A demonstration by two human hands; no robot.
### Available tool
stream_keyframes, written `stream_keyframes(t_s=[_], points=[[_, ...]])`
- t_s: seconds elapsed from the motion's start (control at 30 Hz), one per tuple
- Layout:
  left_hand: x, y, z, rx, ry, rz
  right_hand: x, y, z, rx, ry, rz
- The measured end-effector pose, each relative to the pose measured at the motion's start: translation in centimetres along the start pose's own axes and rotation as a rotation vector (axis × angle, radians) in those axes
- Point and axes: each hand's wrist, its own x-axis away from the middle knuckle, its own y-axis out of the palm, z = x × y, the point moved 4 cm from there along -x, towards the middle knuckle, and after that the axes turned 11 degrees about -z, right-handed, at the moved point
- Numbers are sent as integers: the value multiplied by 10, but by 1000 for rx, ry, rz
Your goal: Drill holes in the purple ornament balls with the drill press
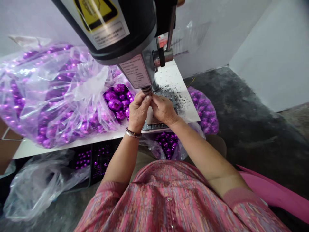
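Right under the chuck [146, 90] of a bench drill-like machine [145, 22], both my hands come together. My left hand [138, 109], with bracelets at the wrist, is closed, thumb pressed against the fingers. Beside it my right hand [164, 110] is closed too, its fingertips meeting the left ones. Whatever they pinch is hidden by the fingers and the machine head. Shiny purple faceted balls [114, 103] lie in an open plastic bag just left of my left hand. Below my hands is the machine's metal base [156, 126].
A big clear bag [55, 100] of purple balls covers the left of the white table [185, 96]. Dark shavings lie around the base. More purple balls [167, 143] sit in a bag below the table edge, and another bag [204, 109] hangs at the right. Crates [91, 162] stand underneath.
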Motion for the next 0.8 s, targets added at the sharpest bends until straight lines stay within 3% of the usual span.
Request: stream_keyframes(t_s=[0.2, 0.47, 0.8], points=[[-5, 0, -8, 178, -19, 5, -1, -4, 0, 51, -82, 28], [-9, 1, -23, 168, 15, -18, 1, -6, -1, 80, -171, 90], [-9, 1, -21, 192, 65, 0, 0, -7, -2, 57, -171, 104]])
